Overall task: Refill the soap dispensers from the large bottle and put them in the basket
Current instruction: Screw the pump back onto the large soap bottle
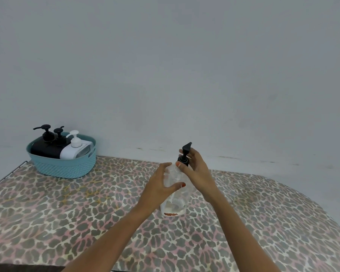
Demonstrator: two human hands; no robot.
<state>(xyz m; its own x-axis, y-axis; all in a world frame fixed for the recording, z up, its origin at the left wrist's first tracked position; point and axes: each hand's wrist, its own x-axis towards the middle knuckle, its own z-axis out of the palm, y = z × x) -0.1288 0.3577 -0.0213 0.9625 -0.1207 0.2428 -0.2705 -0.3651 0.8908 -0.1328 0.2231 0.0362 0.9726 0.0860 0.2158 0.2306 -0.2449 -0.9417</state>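
The table [67,213], under its leopard-print cloth, fills most of what I can see, up against a plain wall. At its far left corner sits the teal basket [63,167], with two black dispensers [45,149] and a white dispenser [71,152] already standing in it, pumps on.

Near the middle of the table, well apart from the basket, a clear pump bottle [177,203] stands upright on the cloth. It looks nearly empty, with only a little liquid at the bottom. The left hand [161,183] is wrapped round its body, thumb in front and fingers behind, holding it steady. The right hand [198,171] pinches the collar of the black pump [185,156] at the neck.

I'd say the step is twisting that pump, though I can't tell whether on or off. Either way, the left hand needs to keep the light bottle from turning or tipping while the right works the thread.
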